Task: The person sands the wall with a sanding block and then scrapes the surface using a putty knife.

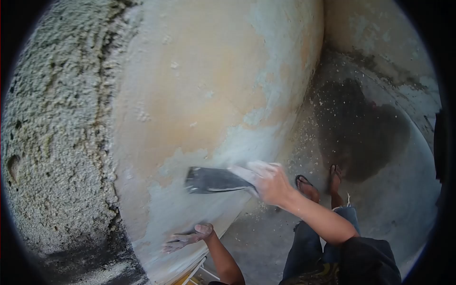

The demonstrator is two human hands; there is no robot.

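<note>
The fingers of the right hand (268, 183) are clenched around the handle of the scraper (213, 180); the handle itself is hidden inside the grip and dusted white. The blade is flat, dark metal, roughly trapezoidal, widening toward its left edge, and lies against the wall (204, 85) at about the middle of the picture, pointing left. The left hand (187, 237) is released: fingers spread and extended, palm laid flat on the wall below the blade and apart from it, holding nothing. Both hands carry pale powder. The wall surface here is smooth and curved by the lens, coated in peach-coloured paint with irregular pale grey-blue patches; one such patch surrounds the blade and runs down to the left hand. Small raised flecks dot the peach area. To the left, beyond a ragged dark vertical seam, the surface changes to coarse, pitted grey-beige render (57, 142) with a lumpy grain. To the right and below lies a grey concrete floor (408, 190), bearing a large dark rounded stain (361, 133) and scattered light flakes (308, 142) along the wall's foot. Two feet in dark thong sandals (306, 183) stand on the floor just beside the wall, with blue jeans (304, 247) above them. A white and yellow frame (199, 273) shows at the bottom edge.
</note>
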